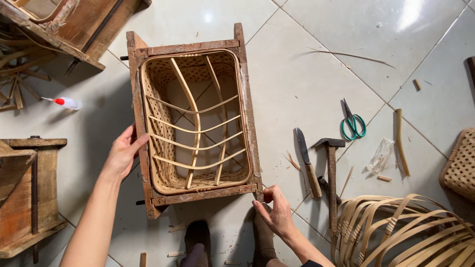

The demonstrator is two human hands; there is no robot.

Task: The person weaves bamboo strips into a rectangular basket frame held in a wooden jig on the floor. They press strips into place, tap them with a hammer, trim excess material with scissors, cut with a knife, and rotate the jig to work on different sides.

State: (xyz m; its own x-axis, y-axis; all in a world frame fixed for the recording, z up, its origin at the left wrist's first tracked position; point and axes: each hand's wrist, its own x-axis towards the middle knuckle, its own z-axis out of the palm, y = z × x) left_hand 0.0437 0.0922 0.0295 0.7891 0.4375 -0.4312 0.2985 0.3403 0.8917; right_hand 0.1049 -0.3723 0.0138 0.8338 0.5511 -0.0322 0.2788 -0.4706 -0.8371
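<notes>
the person's hands, left [122, 154] flat on one side and right [275, 212] pinching the near corner, steady a wooden mould frame [142, 143] on the floor between them, its woven bamboo basket [159, 148] seemingly ribbed but still unremoved.

A rectangular wooden frame mould [246, 106] of worn, reddish-brown boards stands on the pale tiled floor at centre frame, slightly left, open side up. Seated inside it is a woven bamboo basket [159, 123], pale yellow, its lattice walls lining the frame, with curved bamboo ribs crossing its opening.
</notes>
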